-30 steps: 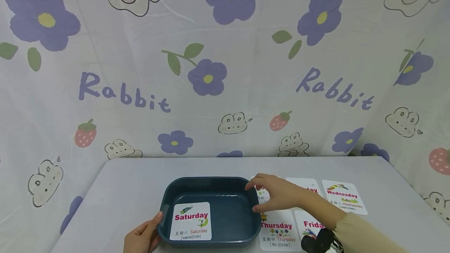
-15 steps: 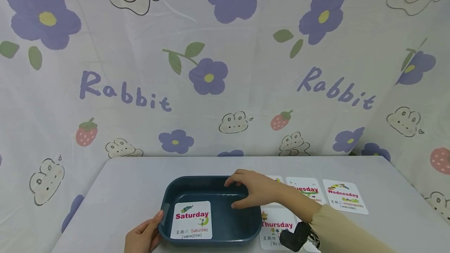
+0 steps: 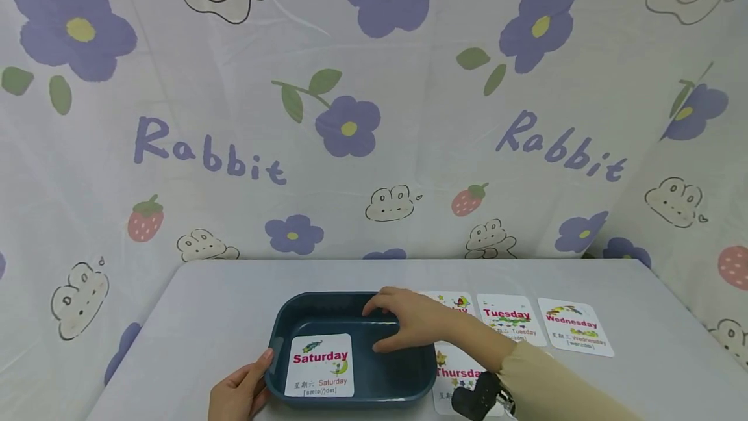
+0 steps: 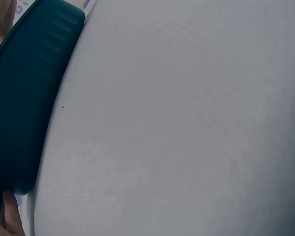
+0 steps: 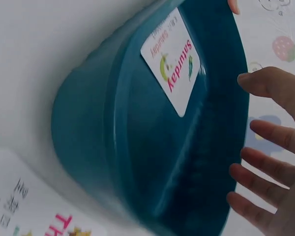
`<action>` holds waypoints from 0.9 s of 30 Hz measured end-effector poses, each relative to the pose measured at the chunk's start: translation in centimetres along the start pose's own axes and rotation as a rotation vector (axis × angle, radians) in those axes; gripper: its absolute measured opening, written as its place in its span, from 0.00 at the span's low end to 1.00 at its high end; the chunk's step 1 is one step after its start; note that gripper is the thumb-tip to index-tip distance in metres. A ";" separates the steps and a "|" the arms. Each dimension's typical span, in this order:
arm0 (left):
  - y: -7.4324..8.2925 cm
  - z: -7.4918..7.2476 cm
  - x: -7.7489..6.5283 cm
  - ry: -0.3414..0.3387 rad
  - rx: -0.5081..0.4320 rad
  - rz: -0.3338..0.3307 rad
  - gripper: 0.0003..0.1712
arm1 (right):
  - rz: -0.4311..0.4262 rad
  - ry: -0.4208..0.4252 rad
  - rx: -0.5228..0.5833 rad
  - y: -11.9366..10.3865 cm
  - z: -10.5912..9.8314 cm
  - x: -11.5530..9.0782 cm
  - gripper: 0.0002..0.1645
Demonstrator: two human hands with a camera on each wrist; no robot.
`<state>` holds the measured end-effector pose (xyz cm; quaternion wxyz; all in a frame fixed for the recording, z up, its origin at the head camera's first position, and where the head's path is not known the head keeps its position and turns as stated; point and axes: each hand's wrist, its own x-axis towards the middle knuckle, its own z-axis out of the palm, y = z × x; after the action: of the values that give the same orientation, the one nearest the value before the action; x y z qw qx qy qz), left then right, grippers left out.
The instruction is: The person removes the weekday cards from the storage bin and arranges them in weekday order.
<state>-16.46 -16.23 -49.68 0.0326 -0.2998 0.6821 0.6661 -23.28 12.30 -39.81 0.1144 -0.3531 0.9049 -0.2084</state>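
Observation:
A dark teal rectangular basin (image 3: 386, 369) stands on the table, with a white "Saturday" card (image 3: 319, 369) lying in its left part. My left hand (image 3: 238, 390) holds the basin's left end, the thumb against the rim. My right hand (image 3: 411, 320) hovers over the right part of the basin, its fingers spread and nothing in them. In the right wrist view the fingers (image 5: 270, 164) show apart, and the same "Saturday" card (image 5: 174, 64) lies in the basin. The left wrist view shows the basin's outer wall (image 4: 29, 98) and part of my left hand (image 4: 10, 219).
Right of the basin several day cards lie on the white table (image 3: 222, 304), among them Tuesday (image 3: 507, 317), Wednesday (image 3: 575, 325) and Thursday (image 3: 458, 372). My right forearm covers part of these cards. A patterned cloth (image 3: 421, 115) hangs behind the table.
My right hand has moved left from the basin's right rim to above its inside. My left hand and the basin keep their place.

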 end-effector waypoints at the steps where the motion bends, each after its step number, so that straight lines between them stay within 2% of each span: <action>1: 0.0 0.0 0.0 -0.001 -0.003 0.000 0.41 | 0.001 -0.002 -0.002 -0.2 0.2 0.2 0.31; 11: 0.0 0.1 0.0 0.003 -0.007 -0.004 0.42 | 0.015 -0.065 -0.057 -2.0 2.0 2.1 0.30; 22: 0.2 0.1 -0.3 0.014 0.013 -0.007 0.44 | 0.025 -0.085 -0.070 -2.9 3.8 3.4 0.30; 27: 0.3 0.0 -0.4 0.011 0.021 -0.004 0.45 | 0.037 -0.099 -0.069 -3.5 5.0 4.3 0.33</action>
<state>-16.23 -16.07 -49.25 0.0333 -0.3043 0.6889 0.6571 -22.54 5.58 -42.90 0.1507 -0.3501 0.9110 -0.1573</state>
